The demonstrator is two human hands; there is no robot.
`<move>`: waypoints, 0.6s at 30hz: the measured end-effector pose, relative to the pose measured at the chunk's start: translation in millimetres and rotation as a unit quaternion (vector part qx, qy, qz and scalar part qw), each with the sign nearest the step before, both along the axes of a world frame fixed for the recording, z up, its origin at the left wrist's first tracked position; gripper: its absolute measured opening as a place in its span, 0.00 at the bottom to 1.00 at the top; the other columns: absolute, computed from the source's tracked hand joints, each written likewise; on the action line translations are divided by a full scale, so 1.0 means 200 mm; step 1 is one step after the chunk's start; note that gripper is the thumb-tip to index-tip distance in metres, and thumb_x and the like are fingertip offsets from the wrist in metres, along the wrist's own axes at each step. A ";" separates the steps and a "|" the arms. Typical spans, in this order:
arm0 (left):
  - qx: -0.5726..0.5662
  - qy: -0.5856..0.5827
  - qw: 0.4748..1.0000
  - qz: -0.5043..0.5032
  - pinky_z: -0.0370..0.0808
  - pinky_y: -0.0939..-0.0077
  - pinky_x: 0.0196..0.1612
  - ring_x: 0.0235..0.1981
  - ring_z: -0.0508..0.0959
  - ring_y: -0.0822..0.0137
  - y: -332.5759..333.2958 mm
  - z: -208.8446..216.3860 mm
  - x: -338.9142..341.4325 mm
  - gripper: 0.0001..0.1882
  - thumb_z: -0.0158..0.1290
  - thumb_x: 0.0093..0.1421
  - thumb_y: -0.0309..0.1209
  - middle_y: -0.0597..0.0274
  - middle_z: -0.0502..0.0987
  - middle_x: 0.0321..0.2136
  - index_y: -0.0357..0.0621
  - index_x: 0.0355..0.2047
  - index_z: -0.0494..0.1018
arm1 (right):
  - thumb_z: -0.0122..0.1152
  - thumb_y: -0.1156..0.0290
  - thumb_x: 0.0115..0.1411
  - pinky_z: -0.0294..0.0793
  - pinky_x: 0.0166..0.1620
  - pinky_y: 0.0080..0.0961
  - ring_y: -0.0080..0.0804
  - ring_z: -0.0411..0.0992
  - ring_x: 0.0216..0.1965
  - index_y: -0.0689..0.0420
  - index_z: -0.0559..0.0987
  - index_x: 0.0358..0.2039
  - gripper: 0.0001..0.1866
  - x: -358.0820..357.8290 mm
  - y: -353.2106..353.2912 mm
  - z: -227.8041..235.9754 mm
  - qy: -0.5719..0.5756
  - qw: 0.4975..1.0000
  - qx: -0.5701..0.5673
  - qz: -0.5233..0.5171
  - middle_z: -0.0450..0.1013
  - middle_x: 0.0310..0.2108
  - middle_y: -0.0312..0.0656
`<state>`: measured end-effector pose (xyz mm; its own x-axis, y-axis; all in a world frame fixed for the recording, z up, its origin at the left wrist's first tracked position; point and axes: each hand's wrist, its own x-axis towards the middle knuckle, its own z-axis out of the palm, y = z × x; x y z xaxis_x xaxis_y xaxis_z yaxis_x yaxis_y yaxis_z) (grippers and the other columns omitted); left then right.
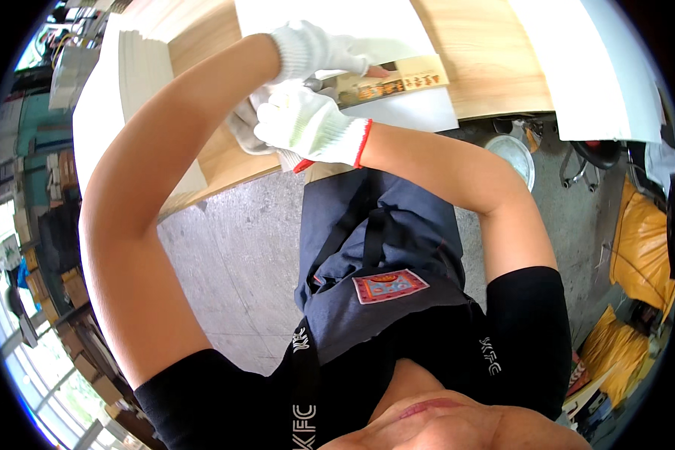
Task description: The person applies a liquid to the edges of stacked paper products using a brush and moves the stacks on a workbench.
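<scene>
- The cream-and-brown printed paper strip (420,75) lay on a smooth white sheet (431,112), long axis left-right, right end slightly farther.
- It bore orange pictures and illegible print.
- Your white-gloved left hand (311,51), partly open, rested a bare fingertip there.
- Your white-gloved right hand (311,127) was curled near a grey-white cloth bundle (246,126); its grip couldn't be told.
- A tall white paper stack (144,75) stood left.

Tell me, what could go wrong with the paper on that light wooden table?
The white-gloved left hand reaches over the long, yellow-brown printed paper strip, so pressing might crease it. The white, straight-edged paper sheet beneath reaches the near edge of the light wooden table, so a bump could bend its corner.
</scene>
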<state>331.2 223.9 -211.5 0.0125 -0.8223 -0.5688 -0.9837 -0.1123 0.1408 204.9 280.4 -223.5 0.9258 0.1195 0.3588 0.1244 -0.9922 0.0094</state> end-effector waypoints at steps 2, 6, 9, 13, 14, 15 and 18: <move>0.019 0.010 0.999 -0.033 0.77 0.70 0.43 0.48 0.79 0.63 -0.03 0.06 -0.05 0.39 0.46 0.54 0.70 0.56 0.76 0.52 0.69 0.61 0.68 | 0.61 0.63 0.52 0.77 0.35 0.30 0.37 0.75 0.33 0.52 0.81 0.33 0.10 -0.13 -0.20 -0.04 -0.018 0.993 0.105 0.057 0.75 0.30 0.40; 0.040 -0.021 0.998 -0.051 0.77 0.69 0.43 0.49 0.78 0.63 0.03 0.18 -0.08 0.34 0.46 0.58 0.64 0.55 0.75 0.52 0.70 0.62 0.66 | 0.60 0.71 0.53 0.77 0.38 0.31 0.36 0.76 0.35 0.49 0.81 0.39 0.11 -0.69 -0.74 -0.07 -0.056 0.992 0.113 0.016 0.75 0.37 0.40; 0.053 -0.059 0.994 -0.069 0.77 0.69 0.43 0.49 0.78 0.62 0.05 0.23 -0.14 0.30 0.45 0.61 0.59 0.54 0.75 0.52 0.72 0.63 0.64 | 0.61 0.69 0.53 0.74 0.43 0.35 0.38 0.74 0.38 0.48 0.80 0.41 0.13 -0.91 -0.96 -0.15 -0.038 0.995 0.000 -0.093 0.73 0.35 0.41; 0.096 -0.141 0.977 -0.125 0.77 0.67 0.43 0.49 0.78 0.60 0.10 0.37 -0.29 0.26 0.46 0.66 0.49 0.52 0.75 0.52 0.73 0.64 0.62 | 0.60 0.65 0.57 0.73 0.49 0.37 0.44 0.74 0.46 0.47 0.76 0.53 0.21 -0.88 -1.05 0.00 0.114 0.959 -0.047 -0.256 0.72 0.47 0.48; 0.020 -0.163 0.978 -0.129 0.76 0.65 0.46 0.51 0.76 0.57 0.17 0.27 -0.28 0.28 0.49 0.62 0.41 0.52 0.72 0.53 0.71 0.64 0.62 | 0.60 0.64 0.57 0.72 0.51 0.37 0.45 0.73 0.49 0.47 0.76 0.54 0.22 -0.84 -1.00 0.03 0.073 0.957 -0.107 -0.258 0.71 0.51 0.47; -0.057 -0.185 0.973 -0.130 0.75 0.64 0.49 0.53 0.74 0.55 0.25 0.17 -0.27 0.32 0.52 0.58 0.34 0.52 0.69 0.55 0.68 0.64 0.61 | 0.60 0.63 0.58 0.71 0.53 0.38 0.45 0.72 0.51 0.46 0.75 0.56 0.23 -0.81 -0.95 0.06 0.029 0.951 -0.163 -0.261 0.70 0.54 0.47; -0.243 -0.099 0.958 -0.118 0.69 0.59 0.58 0.59 0.67 0.51 0.53 0.11 -0.45 0.36 0.53 0.54 0.23 0.51 0.63 0.60 0.58 0.64 0.60 | 0.60 0.51 0.56 0.56 0.63 0.53 0.47 0.55 0.67 0.37 0.70 0.61 0.30 -0.74 -0.72 0.11 0.086 0.951 -0.099 -0.279 0.61 0.65 0.40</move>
